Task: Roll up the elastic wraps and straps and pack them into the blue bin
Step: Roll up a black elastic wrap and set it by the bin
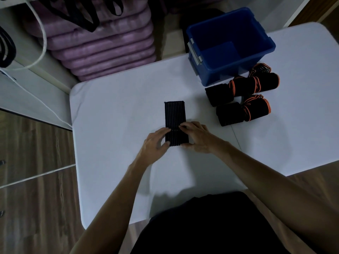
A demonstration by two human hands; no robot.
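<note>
At the near edge of the white bench point(113, 110) the person's dark-clothed torso shows, with both bare forearms reaching forward to the middle of the surface. There the left hand point(156, 142) and the right hand point(197, 137) meet on a black ribbed elastic wrap point(175, 114), each grip pinching the rolled near end from its own side, thumbs at the near edge and fingertips curled over the top of the roll. The unrolled part of the wrap lies flat on the bench, stretching straight away from the hands. Farther off to the right lie several rolled black wraps with orange edging point(244, 97), clustered close together and touching one another. Just beyond them, at the far right of the bench, stands the blue bin point(264, 57), open at the top, its grey latch facing left. Behind the bench, on the left, a stack of purple cushions point(102, 46) rises with black straps point(80, 10) draped over it.
</note>
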